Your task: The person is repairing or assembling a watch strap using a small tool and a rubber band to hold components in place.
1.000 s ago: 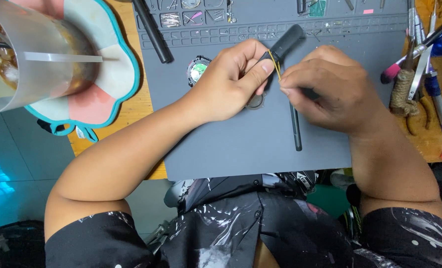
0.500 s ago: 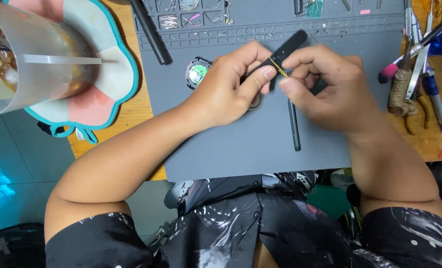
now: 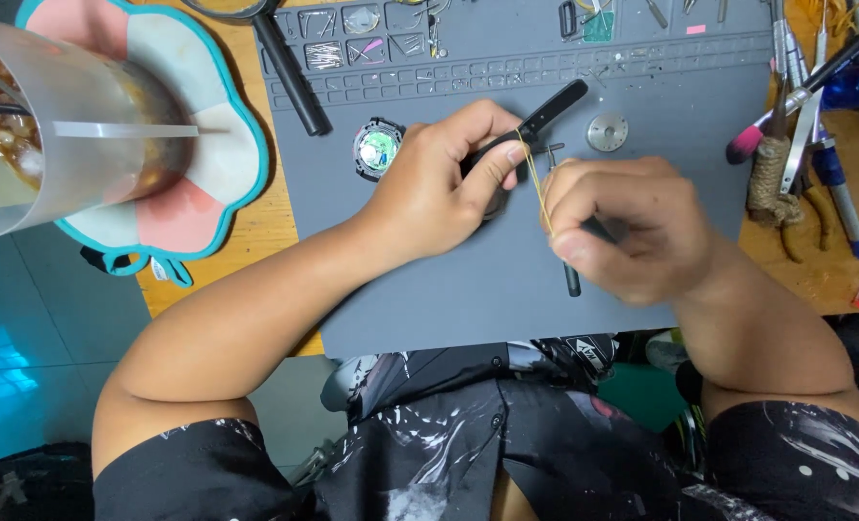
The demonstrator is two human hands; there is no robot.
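Left hand (image 3: 439, 188) clamps the black watch strap (image 3: 531, 121) over the grey mat (image 3: 429, 280), thumb pinning it so it stays put. Right hand (image 3: 627, 227) is clenched around a thin yellow strand (image 3: 539, 188), pulled taut between both grips. Strap's far end sticks out up-right past the fingers; watch case (image 3: 378, 150) lies left.

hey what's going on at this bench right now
A person sits at a grey work mat handling a black watch strap. The left hand grips the strap, and the right hand pinches a thin yellowish strand running up to it. A watch case and a round metal disc lie on the mat nearby. An iced drink stands to the left.
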